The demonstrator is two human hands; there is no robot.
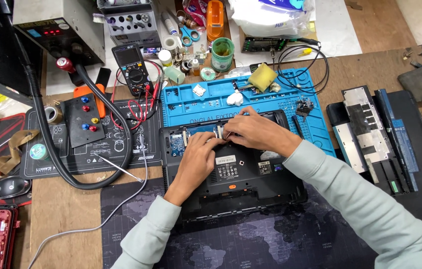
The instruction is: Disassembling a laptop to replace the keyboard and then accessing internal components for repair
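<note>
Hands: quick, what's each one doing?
Left hand: fingers curled, pressing on the laptop; holding nothing visible.
Right hand: fingertips at the laptop's open bay; grip cannot be told.

White rectangular label (227, 170) on black laptop base (251, 192); multimeter's dark screen (127, 56) upper left.

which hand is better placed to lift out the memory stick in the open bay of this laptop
Probably the right hand: its fingertips pinch at the memory stick edge in the laptop bay. The left hand lies flatter, pressing beside it.
</note>
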